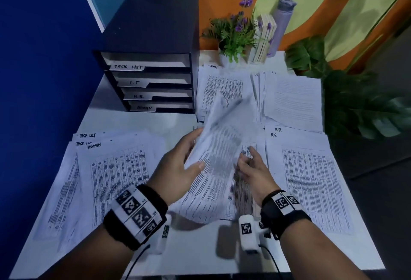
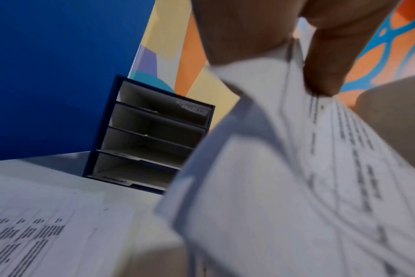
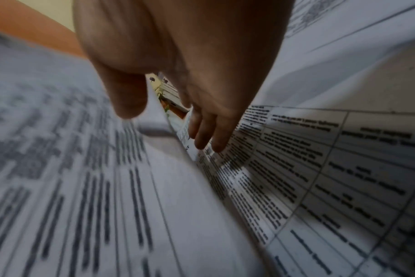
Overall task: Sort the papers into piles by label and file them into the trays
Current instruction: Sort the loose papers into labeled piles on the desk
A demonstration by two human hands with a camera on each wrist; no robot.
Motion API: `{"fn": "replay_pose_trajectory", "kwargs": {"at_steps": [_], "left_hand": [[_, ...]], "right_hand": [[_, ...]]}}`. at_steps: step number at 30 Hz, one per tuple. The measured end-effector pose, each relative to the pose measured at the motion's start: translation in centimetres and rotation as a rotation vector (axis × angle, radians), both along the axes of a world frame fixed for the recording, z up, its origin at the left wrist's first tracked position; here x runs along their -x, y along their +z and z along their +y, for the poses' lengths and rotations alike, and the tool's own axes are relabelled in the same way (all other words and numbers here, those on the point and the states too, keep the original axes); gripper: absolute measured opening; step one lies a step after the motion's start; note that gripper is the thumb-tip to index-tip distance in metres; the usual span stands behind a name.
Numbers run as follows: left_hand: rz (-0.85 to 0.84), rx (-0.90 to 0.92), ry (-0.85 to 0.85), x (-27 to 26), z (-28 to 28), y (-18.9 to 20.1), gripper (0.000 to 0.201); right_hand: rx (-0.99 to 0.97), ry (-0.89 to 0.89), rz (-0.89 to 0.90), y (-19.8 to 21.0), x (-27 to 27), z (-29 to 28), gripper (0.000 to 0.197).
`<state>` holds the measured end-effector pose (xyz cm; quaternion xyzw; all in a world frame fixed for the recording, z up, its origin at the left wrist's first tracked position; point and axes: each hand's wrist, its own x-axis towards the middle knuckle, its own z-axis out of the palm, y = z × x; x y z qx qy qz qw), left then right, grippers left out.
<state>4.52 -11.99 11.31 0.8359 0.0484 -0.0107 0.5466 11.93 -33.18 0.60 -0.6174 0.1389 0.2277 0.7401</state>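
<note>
Here, the tray unit stands at the back of the white table, four slots tagged from the top down TASK LIST, I.T, H.R. and ADMIN; it is the landmark for this entry.

Left hand: thumb on top, fingers curled beneath, gripping a lifted sheaf of papers. The sheaf is raised and bowed, blurred, in front of the tray unit and a little to its right. In the left wrist view the thumb presses down on the sheaf's top sheet.

Right hand: fingers spread and nearly straight, holding nothing, fingertips touching the printed sheet lying beneath the sheaf.

Sorted piles on the table:
- Pile marked ADMIN, just right of the tray unit.
- Pile marked I.T, further right of that.
- Pile marked H.R., in front of the I.T pile.
- Spread marked TASK LIST, with an ADMIN sheet on top, in front of the tray unit to its left.

Right of the tray unit along the wall: potted plant with purple flowers, grey bottle.
</note>
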Motion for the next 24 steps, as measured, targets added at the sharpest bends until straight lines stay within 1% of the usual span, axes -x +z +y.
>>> {"fn": "replay_pose_trajectory", "kwargs": {"at_steps": [1,3,4,5,6,7,8,11,12,14,15,17,19,20,21,22,24], "left_hand": [[-0.011,0.001,-0.002,-0.3,0.1,0.5,0.066],[0.000,0.023,0.080,-1.0,0.6,0.3,0.065],[0.022,0.040,0.128,-1.3,1.0,-0.4,0.066],[0.053,0.045,0.161,-1.6,1.4,-1.2,0.067],[0.086,0.039,0.177,-1.9,1.5,-2.2,0.069],[0.117,0.026,0.177,-2.0,1.6,-3.2,0.070],[0.141,0.024,0.162,-2.0,1.6,-4.1,0.072],[0.223,0.098,0.109,-1.9,1.4,-6.7,0.086],[0.258,0.115,0.110,-1.8,1.3,-7.4,0.086],[0.301,0.101,0.137,-1.4,1.4,-8.6,0.081],[0.299,0.082,0.157,-1.2,1.6,-9.1,0.076],[0.280,0.000,0.213,-0.7,2.7,-9.7,0.065],[0.285,-0.160,0.278,0.0,4.5,-10.2,0.057],[0.312,-0.250,0.319,0.5,5.7,-10.5,0.055],[0.353,-0.321,0.368,1.0,7.1,-10.9,0.053],[0.399,-0.370,0.428,1.7,8.5,-11.3,0.054],[0.505,-0.441,0.560,3.0,11.6,-12.3,0.061]], "right_hand": [[-0.086,-0.025,0.034,-0.2,-0.2,-0.1,0.078],[-0.260,-0.107,0.067,0.6,-0.5,0.0,0.086],[-0.286,-0.144,0.064,1.0,-0.6,-0.1,0.089],[-0.267,-0.153,0.043,1.5,-0.8,-0.1,0.083],[-0.186,-0.148,-0.006,1.9,-1.0,-0.2,0.066],[-0.090,-0.135,-0.047,2.1,-1.2,-0.1,0.057],[0.038,-0.115,-0.092,2.1,-1.3,-0.1,0.053],[0.406,-0.099,-0.176,1.0,-1.7,-0.5,0.052],[0.464,-0.107,-0.183,0.9,-1.8,-0.8,0.052],[0.564,-0.109,-0.178,0.1,-1.9,-1.4,0.054],[0.649,-0.089,-0.191,-0.1,-1.9,-1.6,0.056],[0.900,-0.005,-0.262,-0.5,-1.9,-1.6,0.064],[1.145,0.076,-0.341,-0.6,-1.6,-0.8,0.071],[1.204,0.103,-0.372,-0.5,-1.4,-0.1,0.072],[1.219,0.134,-0.409,-0.5,-1.2,0.7,0.069],[1.195,0.179,-0.450,-0.7,-0.9,1.7,0.064],[1.031,0.289,-0.505,-0.9,-0.2,3.9,0.048]]}}
